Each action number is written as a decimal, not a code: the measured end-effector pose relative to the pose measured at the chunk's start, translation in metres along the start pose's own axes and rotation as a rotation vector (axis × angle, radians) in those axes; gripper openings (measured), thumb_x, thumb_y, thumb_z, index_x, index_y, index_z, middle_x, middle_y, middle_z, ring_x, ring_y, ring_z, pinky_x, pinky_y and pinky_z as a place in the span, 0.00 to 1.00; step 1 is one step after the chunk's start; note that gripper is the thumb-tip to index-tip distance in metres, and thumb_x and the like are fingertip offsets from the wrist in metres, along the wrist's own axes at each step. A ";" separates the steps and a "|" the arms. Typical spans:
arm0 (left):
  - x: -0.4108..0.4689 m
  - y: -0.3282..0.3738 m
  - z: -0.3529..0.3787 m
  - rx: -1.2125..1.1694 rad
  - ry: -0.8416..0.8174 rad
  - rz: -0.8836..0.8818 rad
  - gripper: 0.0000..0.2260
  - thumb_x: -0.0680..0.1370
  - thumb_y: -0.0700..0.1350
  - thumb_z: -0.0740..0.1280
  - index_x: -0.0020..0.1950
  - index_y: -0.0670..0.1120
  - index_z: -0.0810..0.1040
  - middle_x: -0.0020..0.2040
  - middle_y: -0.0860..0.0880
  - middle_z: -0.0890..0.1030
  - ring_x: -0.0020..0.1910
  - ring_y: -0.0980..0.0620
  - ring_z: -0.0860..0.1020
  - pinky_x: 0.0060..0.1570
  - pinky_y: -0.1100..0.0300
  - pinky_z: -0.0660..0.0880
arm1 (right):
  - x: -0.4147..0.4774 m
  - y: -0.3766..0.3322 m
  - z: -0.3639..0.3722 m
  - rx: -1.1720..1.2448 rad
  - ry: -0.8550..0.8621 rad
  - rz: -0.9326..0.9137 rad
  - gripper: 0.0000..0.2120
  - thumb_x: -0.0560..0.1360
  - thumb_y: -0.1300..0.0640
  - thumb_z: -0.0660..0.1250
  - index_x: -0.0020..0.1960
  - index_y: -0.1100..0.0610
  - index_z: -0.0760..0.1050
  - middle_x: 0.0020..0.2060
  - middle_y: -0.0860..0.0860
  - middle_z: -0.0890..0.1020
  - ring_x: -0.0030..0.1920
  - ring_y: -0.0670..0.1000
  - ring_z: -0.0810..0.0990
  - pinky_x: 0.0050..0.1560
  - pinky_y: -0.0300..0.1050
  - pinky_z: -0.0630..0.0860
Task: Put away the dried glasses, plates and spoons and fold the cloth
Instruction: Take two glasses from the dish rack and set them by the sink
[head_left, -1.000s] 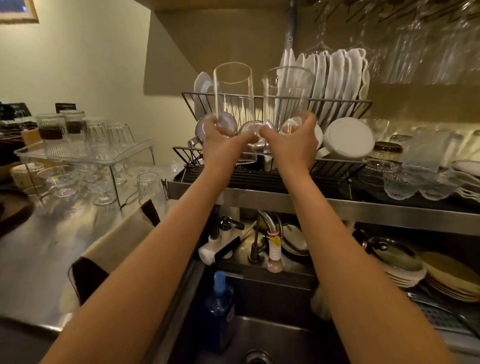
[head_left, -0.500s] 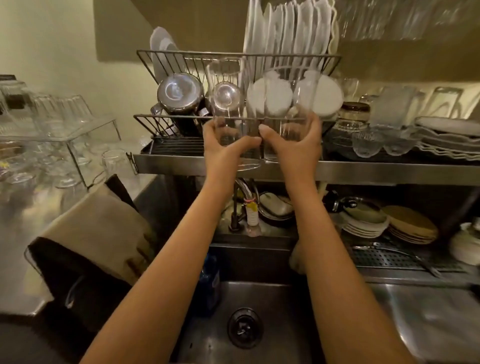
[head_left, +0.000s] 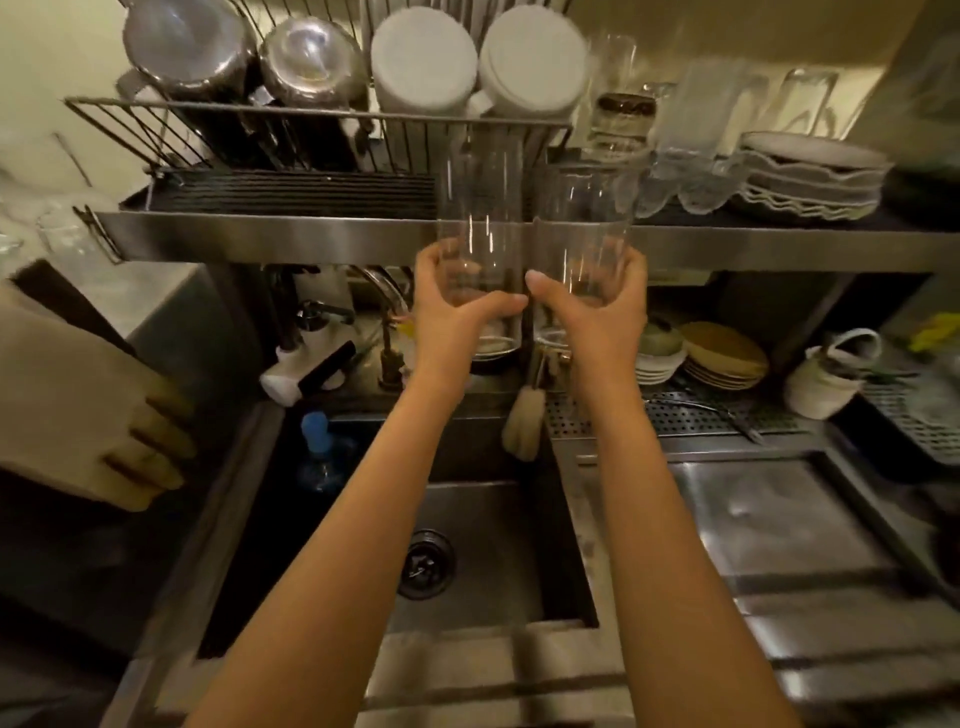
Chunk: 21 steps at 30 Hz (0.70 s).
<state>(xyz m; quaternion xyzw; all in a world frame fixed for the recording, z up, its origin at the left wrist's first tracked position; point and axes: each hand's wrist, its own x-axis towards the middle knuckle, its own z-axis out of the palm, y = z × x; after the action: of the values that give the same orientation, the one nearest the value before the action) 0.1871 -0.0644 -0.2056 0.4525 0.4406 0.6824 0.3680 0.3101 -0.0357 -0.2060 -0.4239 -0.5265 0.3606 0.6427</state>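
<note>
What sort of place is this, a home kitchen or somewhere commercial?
Probably a café or bar washing-up area: a steel sink, a wire drying rack with white mugs, and a long steel shelf crowded with glasses and stacked plates.

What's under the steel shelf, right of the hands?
Under the shelf: stacked tan plates, white bowls beside them, and a white basket. The right hand and its glass hide whatever lies further left.
</note>
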 end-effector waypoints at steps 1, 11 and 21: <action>-0.004 -0.007 0.010 0.012 0.001 -0.017 0.31 0.65 0.37 0.74 0.64 0.47 0.65 0.52 0.49 0.75 0.52 0.49 0.77 0.48 0.58 0.77 | 0.002 0.005 -0.012 -0.024 -0.001 0.012 0.33 0.61 0.52 0.78 0.61 0.50 0.66 0.51 0.45 0.78 0.51 0.42 0.79 0.52 0.41 0.78; -0.039 -0.062 0.079 0.060 0.056 -0.126 0.31 0.64 0.36 0.75 0.64 0.46 0.66 0.56 0.48 0.74 0.56 0.49 0.74 0.48 0.62 0.72 | 0.007 0.044 -0.097 -0.055 -0.039 0.121 0.36 0.63 0.51 0.77 0.66 0.54 0.64 0.48 0.42 0.77 0.49 0.37 0.78 0.49 0.36 0.77; -0.084 -0.126 0.141 0.170 0.150 -0.261 0.33 0.63 0.36 0.76 0.62 0.51 0.64 0.53 0.54 0.73 0.53 0.58 0.74 0.50 0.64 0.72 | 0.003 0.101 -0.185 -0.057 -0.037 0.354 0.34 0.60 0.49 0.78 0.62 0.52 0.67 0.51 0.41 0.76 0.51 0.39 0.76 0.50 0.38 0.73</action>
<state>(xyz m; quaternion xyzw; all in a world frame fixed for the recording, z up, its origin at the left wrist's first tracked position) 0.3599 -0.0591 -0.3190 0.3685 0.5781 0.6210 0.3799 0.4908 -0.0248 -0.3138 -0.5213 -0.4652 0.4609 0.5472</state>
